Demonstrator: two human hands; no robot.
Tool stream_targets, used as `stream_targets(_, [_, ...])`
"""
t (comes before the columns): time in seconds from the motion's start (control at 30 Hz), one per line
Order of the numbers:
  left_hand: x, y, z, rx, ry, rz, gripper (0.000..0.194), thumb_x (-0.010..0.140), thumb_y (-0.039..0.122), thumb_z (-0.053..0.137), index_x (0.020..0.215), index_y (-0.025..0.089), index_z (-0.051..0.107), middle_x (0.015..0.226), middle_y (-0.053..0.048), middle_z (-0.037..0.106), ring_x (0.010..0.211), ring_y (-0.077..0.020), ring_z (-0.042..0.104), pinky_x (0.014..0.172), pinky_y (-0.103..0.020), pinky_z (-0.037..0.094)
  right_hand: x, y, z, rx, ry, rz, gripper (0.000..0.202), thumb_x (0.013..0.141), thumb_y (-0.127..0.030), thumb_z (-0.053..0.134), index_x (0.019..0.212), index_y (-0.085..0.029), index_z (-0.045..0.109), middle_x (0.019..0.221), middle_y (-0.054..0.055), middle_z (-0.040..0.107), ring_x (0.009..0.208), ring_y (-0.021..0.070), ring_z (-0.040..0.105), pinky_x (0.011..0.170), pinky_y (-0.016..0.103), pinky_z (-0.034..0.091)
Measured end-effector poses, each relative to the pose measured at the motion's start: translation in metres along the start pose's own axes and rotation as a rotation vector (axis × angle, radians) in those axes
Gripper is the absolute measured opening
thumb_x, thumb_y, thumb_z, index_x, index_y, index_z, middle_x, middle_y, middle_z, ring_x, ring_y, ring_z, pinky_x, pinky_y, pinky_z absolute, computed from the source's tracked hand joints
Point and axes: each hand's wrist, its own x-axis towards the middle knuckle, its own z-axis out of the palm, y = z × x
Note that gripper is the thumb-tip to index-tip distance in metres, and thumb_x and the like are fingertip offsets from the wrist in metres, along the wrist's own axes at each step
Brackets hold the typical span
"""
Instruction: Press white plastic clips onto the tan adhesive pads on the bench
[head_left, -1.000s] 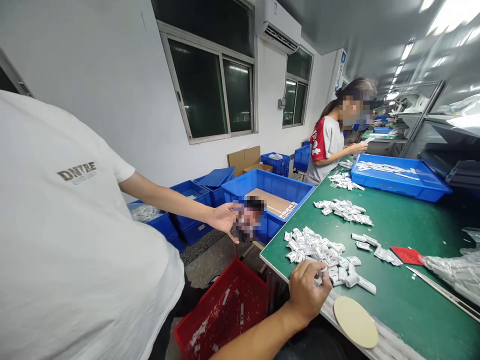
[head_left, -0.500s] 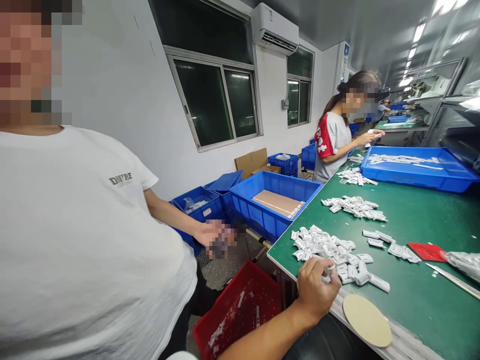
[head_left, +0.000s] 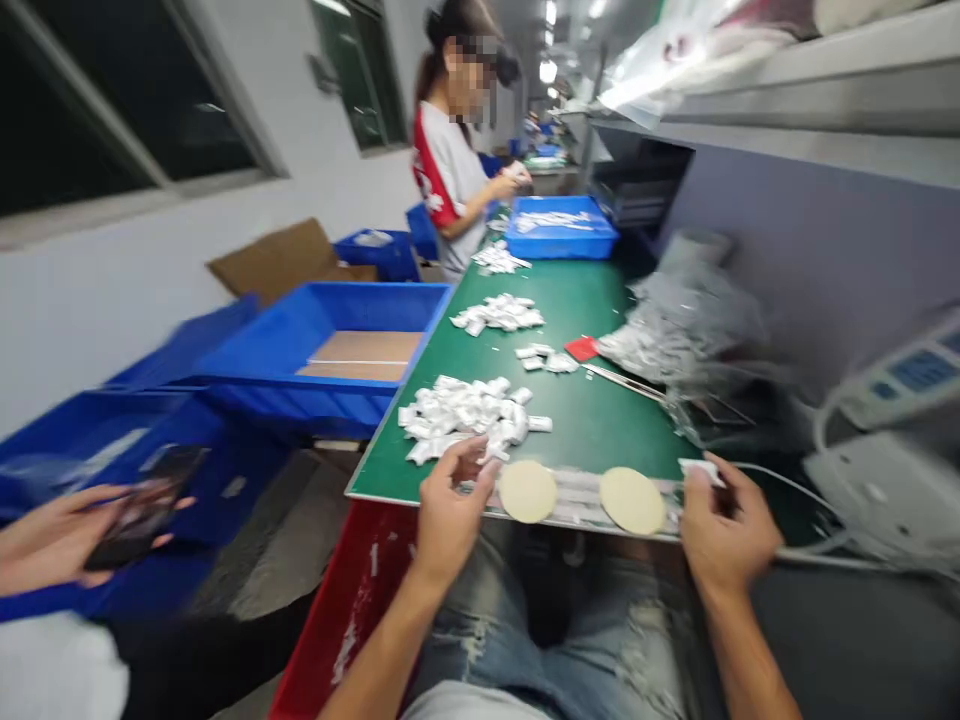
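My left hand (head_left: 454, 505) is at the front edge of the green table (head_left: 600, 400), fingers pinched on a small white piece (head_left: 493, 452), beside a pile of white pieces (head_left: 461, 410). At the right, my right hand (head_left: 724, 520) holds another white piece (head_left: 701, 468) between thumb and fingers. Two pale round discs, one on the left (head_left: 528, 491) and one on the right (head_left: 632, 500), lie on the table edge between my hands.
Blue bins (head_left: 300, 390) and a red bin (head_left: 330, 610) stand left of the table. Farther back are more white piles (head_left: 499, 313), a blue tray (head_left: 562, 245) and a co-worker (head_left: 457, 160). Tweezers (head_left: 626, 381) lie near plastic bags (head_left: 652, 330). Another person's hand (head_left: 67, 530) holds a phone.
The view has swung right and down toward the table. My right hand and the second disc now show, and the person at the left is mostly out of view.
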Motion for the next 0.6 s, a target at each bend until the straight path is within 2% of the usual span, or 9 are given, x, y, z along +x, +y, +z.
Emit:
stream_targets(0.1, [-0.004,0.024,-0.026,-0.096,-0.245,-0.104,0.028,0.086,0.038,0.062,0.105,0.018,0.068,0.090,-0.004,0.072,0.077,-0.0162,0.065,0.067,-0.025,0.052,-0.012,-0.016,-0.019,-0.093,-0.164,0.055,0.043,0.090,-0.044,0.060,0.122,-0.017,0.065,0.094,0.008,0.069,0.079,0.0209,0.064,0.070,0.033,0.053])
stream_targets(0.13, [-0.003,0.034,-0.033,-0.093,-0.382,-0.171,0.025,0.088,0.036,0.060,0.106,0.020,0.067,0.094,-0.003,0.072,0.079,-0.0154,0.064,0.070,-0.025,0.050,-0.014,-0.023,-0.022,-0.107,-0.237,0.075,0.041,0.088,-0.044,0.062,0.120,-0.018,0.067,0.092,0.007,0.070,0.077,0.0202,0.064,0.068,0.032,0.053])
stream_targets(0.23, [0.008,0.060,-0.043,-0.001,-0.685,-0.205,0.018,0.086,0.035,0.064,0.097,0.022,0.069,0.082,0.001,0.069,0.070,-0.0129,0.058,0.063,-0.022,0.044,-0.008,-0.047,-0.029,-0.143,-0.635,0.102,0.031,0.083,-0.041,0.070,0.107,-0.021,0.074,0.079,0.003,0.070,0.064,0.0166,0.060,0.059,0.027,0.049])
stream_targets(0.3, [0.016,0.070,-0.040,0.135,-0.818,-0.168,0.014,0.085,0.032,0.063,0.094,0.023,0.070,0.072,0.002,0.066,0.063,-0.0133,0.055,0.058,-0.022,0.039,0.004,-0.059,-0.032,-0.207,-0.818,0.088,0.027,0.082,-0.040,0.070,0.101,-0.022,0.075,0.076,0.002,0.071,0.061,0.0155,0.058,0.058,0.027,0.048])
stream_targets(0.33, [0.019,0.072,-0.037,0.218,-0.836,-0.136,0.015,0.086,0.030,0.061,0.095,0.023,0.071,0.071,0.002,0.067,0.063,-0.0140,0.056,0.057,-0.022,0.038,0.011,-0.063,-0.034,-0.251,-0.829,0.079,0.026,0.084,-0.041,0.067,0.100,-0.022,0.075,0.079,0.003,0.072,0.063,0.0161,0.059,0.060,0.027,0.048])
stream_targets(0.43, [0.022,0.076,-0.030,0.373,-0.783,-0.031,0.020,0.089,0.032,0.056,0.101,0.026,0.071,0.073,0.002,0.069,0.062,-0.0147,0.059,0.057,-0.022,0.036,0.028,-0.070,-0.042,-0.340,-0.715,0.092,0.032,0.087,-0.046,0.062,0.098,-0.018,0.074,0.084,0.007,0.072,0.068,0.0188,0.061,0.061,0.029,0.049])
stream_targets(0.53, [0.022,0.082,-0.034,0.340,-0.886,0.000,0.022,0.088,0.039,0.057,0.101,0.028,0.071,0.064,0.005,0.065,0.055,-0.0135,0.056,0.053,-0.021,0.032,0.030,-0.075,-0.049,-0.320,-0.928,0.142,0.033,0.085,-0.049,0.064,0.094,-0.020,0.075,0.077,0.005,0.071,0.062,0.0186,0.060,0.054,0.028,0.047])
stream_targets(0.57, [0.022,0.084,-0.037,0.358,-0.910,0.003,0.021,0.088,0.038,0.057,0.100,0.028,0.071,0.065,0.004,0.066,0.055,-0.0140,0.056,0.053,-0.021,0.031,0.029,-0.077,-0.051,-0.320,-0.953,0.141,0.031,0.084,-0.048,0.064,0.094,-0.021,0.075,0.079,0.005,0.072,0.064,0.0192,0.062,0.056,0.028,0.048])
stream_targets(0.6, [0.023,0.087,-0.040,0.402,-0.903,0.010,0.021,0.088,0.037,0.057,0.100,0.027,0.071,0.067,0.003,0.068,0.057,-0.0152,0.059,0.054,-0.021,0.032,0.028,-0.079,-0.052,-0.339,-0.906,0.126,0.030,0.084,-0.048,0.064,0.094,-0.022,0.075,0.083,0.006,0.073,0.068,0.0202,0.064,0.059,0.029,0.050])
